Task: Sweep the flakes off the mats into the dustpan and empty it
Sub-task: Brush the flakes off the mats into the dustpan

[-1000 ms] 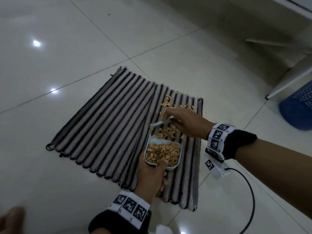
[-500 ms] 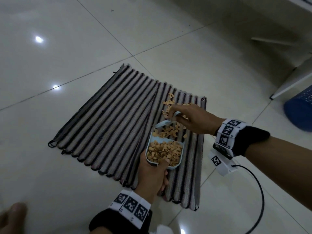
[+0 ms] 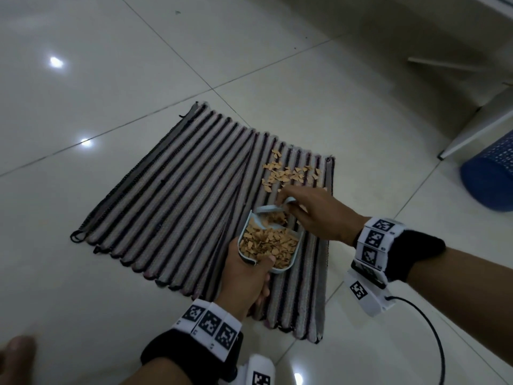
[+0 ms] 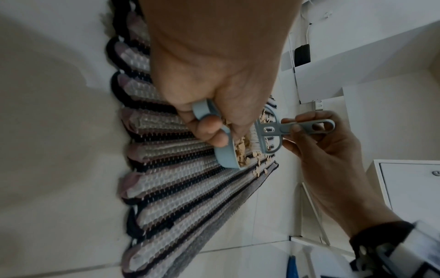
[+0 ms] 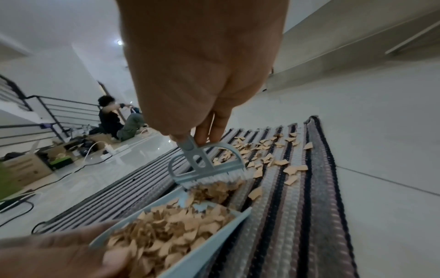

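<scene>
A striped mat (image 3: 172, 204) lies on the tiled floor. My left hand (image 3: 247, 276) grips the handle of a small light-blue dustpan (image 3: 291, 266) heaped with tan flakes (image 3: 270, 243); its mouth rests on the mat. My right hand (image 3: 313, 212) pinches the handle of a little blue brush (image 5: 207, 167), whose white bristles sit at the dustpan's mouth, pressed against a clump of flakes. More loose flakes (image 3: 288, 173) lie scattered on the mat beyond the brush, near its far right corner. In the left wrist view the brush (image 4: 273, 129) stands upright against the dustpan (image 4: 228, 158).
A blue perforated basket (image 3: 491, 179) stands at the right by white furniture legs (image 3: 477, 132). A black cable (image 3: 433, 337) trails from my right wrist. In the right wrist view another person (image 5: 112, 120) sits far off among boxes and cables beside a railing.
The brush has swept toward me, pushing a clump of flakes from the mat into the dustpan's mouth. The left hand has kept the dustpan steady.
</scene>
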